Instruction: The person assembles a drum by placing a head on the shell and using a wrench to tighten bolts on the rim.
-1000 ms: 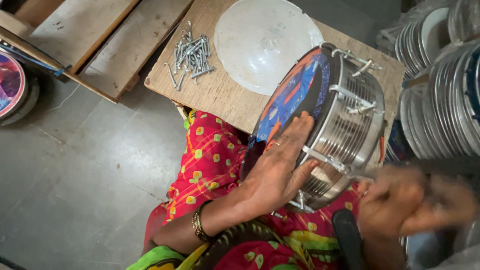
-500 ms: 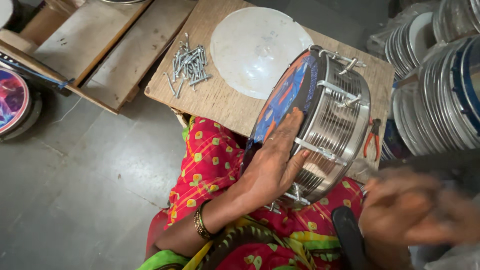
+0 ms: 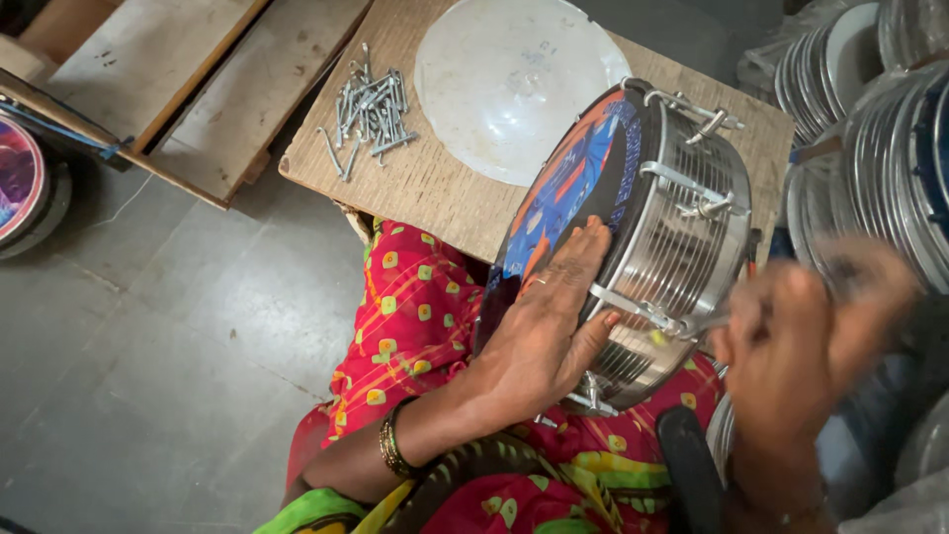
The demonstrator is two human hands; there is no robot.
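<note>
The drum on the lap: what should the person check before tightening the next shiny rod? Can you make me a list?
1. Left hand flat on the colourful drumhead, steadying it: ok.
2. Drum resting tilted on the lap, against the wooden board: ok.
3. Right hand at the tension rod on the shell: blurred, grip cannot tell.
4. Tool in the right hand: cannot tell.
5. Spare metal rods piled on the board, within reach: ok.
6. White round skin lying flat, apart from the drum's rods: ok.
</note>
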